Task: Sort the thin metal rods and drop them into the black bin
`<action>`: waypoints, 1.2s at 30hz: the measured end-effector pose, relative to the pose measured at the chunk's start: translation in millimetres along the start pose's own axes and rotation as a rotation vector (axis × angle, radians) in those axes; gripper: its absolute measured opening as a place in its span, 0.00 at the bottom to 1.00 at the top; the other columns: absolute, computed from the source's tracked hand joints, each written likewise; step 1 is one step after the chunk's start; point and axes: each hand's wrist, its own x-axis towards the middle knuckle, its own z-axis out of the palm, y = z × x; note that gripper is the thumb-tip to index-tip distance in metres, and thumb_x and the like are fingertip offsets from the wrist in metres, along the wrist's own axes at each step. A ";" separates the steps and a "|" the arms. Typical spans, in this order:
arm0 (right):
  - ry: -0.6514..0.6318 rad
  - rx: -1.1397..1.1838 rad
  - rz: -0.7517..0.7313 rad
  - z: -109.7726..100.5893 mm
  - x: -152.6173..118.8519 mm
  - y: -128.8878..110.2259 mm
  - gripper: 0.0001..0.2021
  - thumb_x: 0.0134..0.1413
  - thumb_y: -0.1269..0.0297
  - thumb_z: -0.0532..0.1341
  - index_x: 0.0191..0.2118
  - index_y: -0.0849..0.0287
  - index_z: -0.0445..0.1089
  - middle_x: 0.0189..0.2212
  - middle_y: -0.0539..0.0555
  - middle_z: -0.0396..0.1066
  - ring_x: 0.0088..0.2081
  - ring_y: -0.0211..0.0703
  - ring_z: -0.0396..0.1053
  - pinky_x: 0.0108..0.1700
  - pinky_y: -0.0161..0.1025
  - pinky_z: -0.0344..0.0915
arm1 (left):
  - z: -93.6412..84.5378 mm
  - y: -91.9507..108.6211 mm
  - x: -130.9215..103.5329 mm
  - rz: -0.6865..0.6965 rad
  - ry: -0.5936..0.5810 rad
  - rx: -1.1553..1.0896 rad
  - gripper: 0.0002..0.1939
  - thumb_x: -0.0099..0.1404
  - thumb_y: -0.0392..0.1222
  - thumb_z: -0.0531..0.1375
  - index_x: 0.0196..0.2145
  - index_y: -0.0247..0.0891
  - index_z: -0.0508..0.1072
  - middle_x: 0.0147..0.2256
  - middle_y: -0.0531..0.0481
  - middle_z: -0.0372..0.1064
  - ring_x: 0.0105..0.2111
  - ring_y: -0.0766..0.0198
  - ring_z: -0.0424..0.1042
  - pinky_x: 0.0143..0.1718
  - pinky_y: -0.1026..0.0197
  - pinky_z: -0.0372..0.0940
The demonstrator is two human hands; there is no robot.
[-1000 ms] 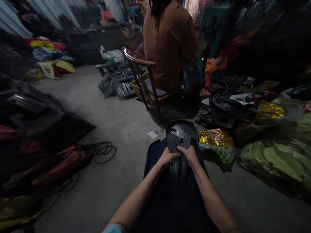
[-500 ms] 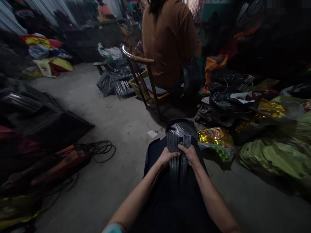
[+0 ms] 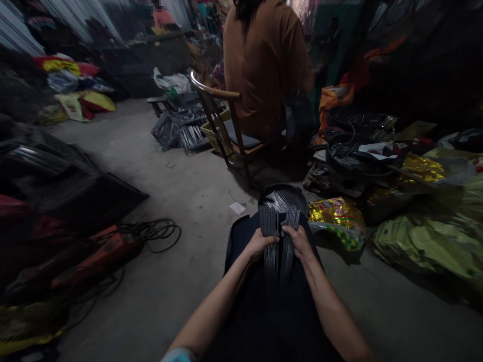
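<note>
My left hand point(image 3: 259, 243) is closed around a bundle of thin grey metal rods point(image 3: 268, 223), its thumb lying across them. My right hand point(image 3: 298, 239) grips a second, narrower bundle of the same rods point(image 3: 293, 217). Both bundles stand upright side by side over the dark cloth point(image 3: 241, 241) on my lap, with a narrow gap between them. Their lower ends fade into the dark cloth. Just beyond my hands, a round black pan point(image 3: 303, 200) holds more loose rods point(image 3: 279, 200).
A person in a brown shirt point(image 3: 260, 75) sits ahead on a wooden chair point(image 3: 215, 93). Shiny gold bags point(image 3: 335, 213) and yellowish sacks point(image 3: 418, 246) lie right. Coiled black cable point(image 3: 162, 236) and an orange tool-like object point(image 3: 94, 256) lie left. Wire-like pieces point(image 3: 181, 128) are piled beside the chair.
The bundle in my right hand has moved slightly right, so the gap between the two bundles is a little wider. My left hand has hardly moved.
</note>
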 end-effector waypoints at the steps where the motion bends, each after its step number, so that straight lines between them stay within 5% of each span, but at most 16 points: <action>1: -0.014 0.000 -0.004 1.5 0.3 -0.3 0.13 0.37 0.58 0.71 0.29 0.61 0.74 0.21 0.49 0.72 0.24 0.38 0.67 0.30 0.35 0.63 | 0.4 -0.5 0.5 0.003 0.006 0.007 0.16 0.42 0.34 0.70 0.32 0.29 0.78 0.28 0.48 0.75 0.26 0.65 0.70 0.33 0.63 0.64; 5: -0.053 -0.017 0.005 6.2 1.8 -1.7 0.15 0.36 0.58 0.72 0.31 0.61 0.75 0.28 0.52 0.76 0.30 0.43 0.72 0.36 0.38 0.67 | 0.7 -3.6 1.9 0.005 0.010 -0.017 0.19 0.42 0.34 0.71 0.35 0.30 0.78 0.30 0.48 0.76 0.29 0.62 0.72 0.36 0.61 0.65; 15: -0.014 0.001 0.017 -2.9 1.0 0.1 0.15 0.36 0.55 0.72 0.28 0.60 0.73 0.19 0.48 0.70 0.22 0.39 0.66 0.29 0.36 0.63 | 1.7 1.0 -1.3 0.031 0.008 0.020 0.14 0.43 0.35 0.69 0.31 0.30 0.79 0.28 0.48 0.76 0.28 0.61 0.72 0.36 0.60 0.65; 21: -0.070 0.010 0.005 4.2 2.7 -0.2 0.17 0.36 0.58 0.73 0.33 0.62 0.75 0.29 0.52 0.76 0.30 0.42 0.71 0.36 0.38 0.66 | 0.7 -6.0 4.2 0.057 0.027 0.070 0.18 0.43 0.36 0.71 0.34 0.29 0.78 0.30 0.47 0.76 0.30 0.60 0.73 0.37 0.59 0.66; 28: -0.038 -0.013 0.018 -2.1 3.6 0.7 0.15 0.35 0.57 0.73 0.28 0.61 0.74 0.24 0.50 0.74 0.25 0.41 0.69 0.32 0.38 0.65 | -0.7 -2.7 0.3 0.003 0.031 0.012 0.20 0.43 0.38 0.72 0.35 0.30 0.78 0.32 0.45 0.77 0.30 0.59 0.74 0.37 0.58 0.67; 36: -0.075 0.037 0.027 -4.5 -0.7 -0.9 0.17 0.36 0.57 0.73 0.33 0.60 0.76 0.29 0.52 0.77 0.31 0.45 0.73 0.39 0.41 0.68 | 2.1 -2.4 1.4 0.029 0.009 0.041 0.23 0.41 0.40 0.74 0.37 0.30 0.78 0.35 0.43 0.77 0.35 0.56 0.75 0.43 0.55 0.66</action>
